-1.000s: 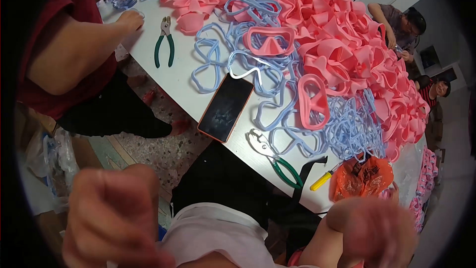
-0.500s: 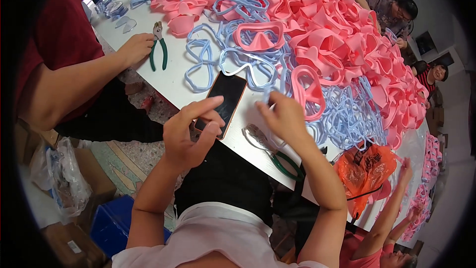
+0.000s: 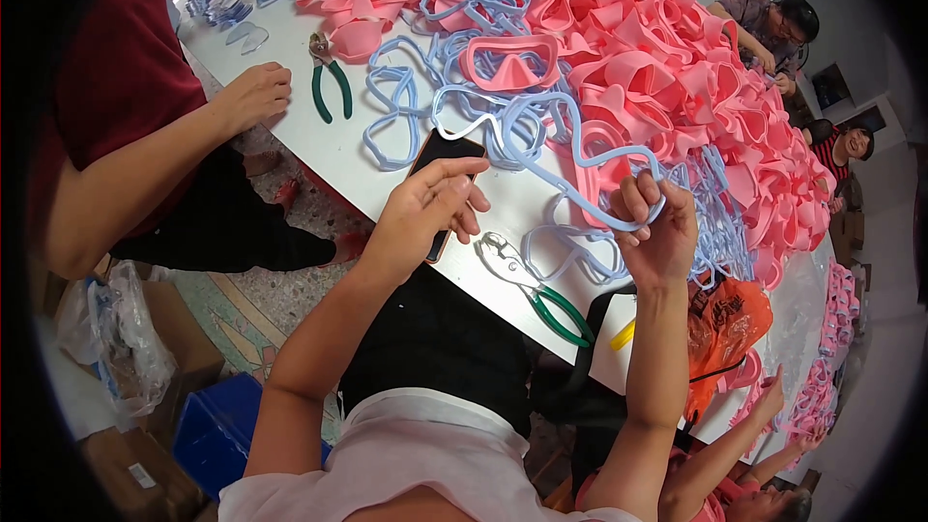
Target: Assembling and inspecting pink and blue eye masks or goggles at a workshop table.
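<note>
My right hand (image 3: 662, 227) is closed around one end of a light blue goggle-shaped frame (image 3: 623, 154), which is lifted above the table and reaches to the left. My left hand (image 3: 430, 205) hovers over a dark phone (image 3: 454, 147), fingers apart and slightly bent, with nothing visible in it. Between my hands on the white table lie green-handled pliers (image 3: 563, 317). Beside them rests another light blue frame (image 3: 607, 271). A pink mask skirt (image 3: 469, 66) sits on blue frames beyond the phone.
A large heap of pink mask skirts (image 3: 657, 77) covers the far side. At right are piled blue frames (image 3: 720, 222) and an orange plastic bag (image 3: 730, 319). A second pair of pliers (image 3: 332, 92) lies near a co-worker's hand (image 3: 259, 92). A blue bin (image 3: 217, 435) stands below left.
My right hand has moved right and turned palm up, raising the blue frame. My left hand has shifted right over the phone. The co-worker's hand at left has let go of the pliers.
</note>
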Available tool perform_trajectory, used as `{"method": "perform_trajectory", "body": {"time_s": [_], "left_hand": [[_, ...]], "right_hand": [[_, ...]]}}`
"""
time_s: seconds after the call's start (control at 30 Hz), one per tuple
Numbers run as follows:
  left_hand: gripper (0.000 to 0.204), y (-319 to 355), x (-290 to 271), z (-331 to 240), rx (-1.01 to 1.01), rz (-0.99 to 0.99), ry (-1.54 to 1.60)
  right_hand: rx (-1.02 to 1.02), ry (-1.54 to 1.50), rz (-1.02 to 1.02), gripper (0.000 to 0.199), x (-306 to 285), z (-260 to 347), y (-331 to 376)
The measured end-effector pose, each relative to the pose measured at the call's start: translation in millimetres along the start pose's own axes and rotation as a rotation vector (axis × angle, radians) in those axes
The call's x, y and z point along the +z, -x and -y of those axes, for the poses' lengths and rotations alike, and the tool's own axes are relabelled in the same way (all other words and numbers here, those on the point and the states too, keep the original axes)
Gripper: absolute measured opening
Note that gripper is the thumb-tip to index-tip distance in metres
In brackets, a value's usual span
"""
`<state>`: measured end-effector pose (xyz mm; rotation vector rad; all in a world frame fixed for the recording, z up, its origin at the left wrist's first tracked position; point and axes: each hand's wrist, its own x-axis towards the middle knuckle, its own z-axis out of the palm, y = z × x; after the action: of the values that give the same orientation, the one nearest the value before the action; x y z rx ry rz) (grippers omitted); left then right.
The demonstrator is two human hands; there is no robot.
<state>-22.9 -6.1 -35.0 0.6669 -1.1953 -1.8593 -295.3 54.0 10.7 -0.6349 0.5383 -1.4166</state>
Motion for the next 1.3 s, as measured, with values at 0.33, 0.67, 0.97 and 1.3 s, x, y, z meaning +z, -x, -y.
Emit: {"method": "perform_trajectory", "body": {"time_s": [0.33, 0.67, 0.97, 1.3], "left_hand": [[0.068, -10.4, -9.2, -10.7, -0.191, 0.123, 0.372], [0.031, -2.4, -11.3, 7.4, 0.064, -0.083, 0.294], [0.031, 1.8, -7.7, 4.2, 0.136, -0.074, 0.205], [0.031, 6.3, -8.4, -0.8, 0.026, -0.064, 0.282]], "right_hand": [[-0.501, 1.795, 0.389, 0.022, 39.6, -13.6, 25.2], [-0.665, 1.928, -0.190, 0.035, -18.2, -5.8, 20.4], [-0.107, 2.189, -0.649, 0.025, -52.6, -2.6, 2.2], [-0.544, 1.599, -0.723, 0.017, -44.1, 8.3, 2.4]]}}
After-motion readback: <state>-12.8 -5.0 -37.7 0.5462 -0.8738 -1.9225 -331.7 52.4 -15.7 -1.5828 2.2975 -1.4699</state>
